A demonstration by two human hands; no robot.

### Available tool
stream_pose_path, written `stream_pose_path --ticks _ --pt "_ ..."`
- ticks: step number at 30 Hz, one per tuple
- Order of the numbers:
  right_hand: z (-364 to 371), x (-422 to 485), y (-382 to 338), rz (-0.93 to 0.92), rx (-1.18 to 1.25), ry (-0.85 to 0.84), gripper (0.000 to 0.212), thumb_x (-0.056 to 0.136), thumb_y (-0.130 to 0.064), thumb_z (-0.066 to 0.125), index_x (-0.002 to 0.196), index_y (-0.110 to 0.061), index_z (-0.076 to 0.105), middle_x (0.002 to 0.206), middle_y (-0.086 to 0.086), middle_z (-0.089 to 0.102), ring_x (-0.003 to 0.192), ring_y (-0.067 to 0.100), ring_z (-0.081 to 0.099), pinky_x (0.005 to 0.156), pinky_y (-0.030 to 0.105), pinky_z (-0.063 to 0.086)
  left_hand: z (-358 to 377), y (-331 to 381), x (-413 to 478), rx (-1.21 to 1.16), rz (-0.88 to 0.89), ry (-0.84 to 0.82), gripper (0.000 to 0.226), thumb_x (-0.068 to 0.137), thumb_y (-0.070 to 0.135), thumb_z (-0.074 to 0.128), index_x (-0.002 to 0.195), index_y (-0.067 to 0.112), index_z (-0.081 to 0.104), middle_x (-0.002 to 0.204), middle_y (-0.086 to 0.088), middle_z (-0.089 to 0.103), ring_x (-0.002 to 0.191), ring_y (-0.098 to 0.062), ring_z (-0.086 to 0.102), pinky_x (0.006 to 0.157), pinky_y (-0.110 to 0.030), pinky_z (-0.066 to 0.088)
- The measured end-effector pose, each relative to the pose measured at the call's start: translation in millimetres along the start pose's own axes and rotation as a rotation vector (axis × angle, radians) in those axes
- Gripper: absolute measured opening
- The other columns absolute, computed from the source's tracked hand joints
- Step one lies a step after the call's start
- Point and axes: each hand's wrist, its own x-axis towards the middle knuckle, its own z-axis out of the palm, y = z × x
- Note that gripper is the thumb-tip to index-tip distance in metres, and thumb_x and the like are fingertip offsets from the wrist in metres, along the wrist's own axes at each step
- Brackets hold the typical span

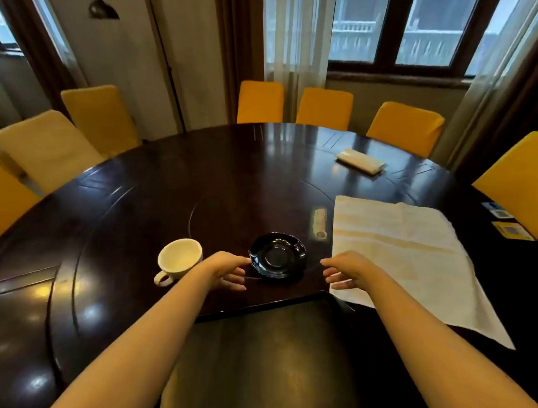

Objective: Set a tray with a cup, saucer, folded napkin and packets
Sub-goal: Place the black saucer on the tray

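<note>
A dark tray [266, 350] lies at the near table edge, bare. Just beyond it sits a black scalloped saucer [277, 254]. My left hand [226, 271] reaches toward the saucer's left rim, fingers relaxed, thumb close to the rim. My right hand [344, 270] hovers to the saucer's right, fingers spread, holding nothing. A white cup [179, 259] stands upright left of my left hand, handle toward me. An unfolded white napkin [406, 254] is spread flat on the right. A small packet [319, 223] lies between saucer and napkin.
The round dark table [139, 193] has a lazy-susan ring. A folded white cloth [360, 161] lies at the far right. Small blue-and-yellow cards [506, 223] lie near the right edge. Yellow chairs [324, 108] ring the table.
</note>
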Motion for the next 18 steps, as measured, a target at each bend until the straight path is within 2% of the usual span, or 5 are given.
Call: stream_pose_path --ticks 3,10,13,15,18 --pt "14.3 27.9 -2.8 0.043 0.039 0.035 0.038 0.09 -0.023 0.059 0.116 0.004 0.054 0.097 0.016 0.06 0.081 0.024 0.059 0.081 0.039 0.054 2.9 1.0 25.6 -0.018 -0.052 -0.006 0.054 0.089 0.022 0.06 0.135 0.003 0.038 0.129 -0.024 0.049 0.114 -0.036 0.055 0.076 -0.041 0.056" --pt "31.1 85.5 -14.3 0.113 0.225 0.086 0.05 0.093 -0.029 0.055 0.129 0.004 0.045 0.126 0.022 0.056 0.112 0.035 0.056 0.08 0.038 0.05 -0.1 7.0 89.1 -0.325 -0.143 0.031 0.052 0.098 0.032 0.041 0.141 0.005 0.031 0.14 -0.022 0.042 0.126 -0.036 0.045 0.089 -0.048 0.048" --pt "35.2 105.1 -16.3 0.136 0.226 0.086 0.051 0.093 -0.031 0.054 0.13 0.003 0.045 0.128 0.022 0.055 0.114 0.035 0.056 0.079 0.039 0.049 -2.4 9.2 108.7 -0.396 -0.173 0.03 0.053 0.098 0.035 0.038 0.141 0.006 0.031 0.14 -0.02 0.043 0.126 -0.035 0.046 0.09 -0.047 0.047" --pt "37.2 115.5 -16.6 0.137 0.221 0.082 0.048 0.092 -0.03 0.056 0.126 0.003 0.048 0.124 0.022 0.057 0.109 0.035 0.058 0.076 0.039 0.051 -0.5 9.9 118.3 -0.391 -0.173 0.025 0.05 0.098 0.036 0.038 0.138 0.005 0.036 0.132 -0.018 0.051 0.122 -0.033 0.051 0.085 -0.045 0.048" --pt "39.8 125.5 -17.0 0.129 0.224 0.086 0.042 0.089 -0.026 0.06 0.12 0.0 0.051 0.103 0.017 0.063 0.086 0.03 0.062 0.06 0.036 0.054 5.9 10.2 126.7 -0.283 -0.145 0.013 0.044 0.097 0.036 0.041 0.126 0.004 0.047 0.099 -0.012 0.059 0.112 -0.031 0.058 0.079 -0.041 0.05"
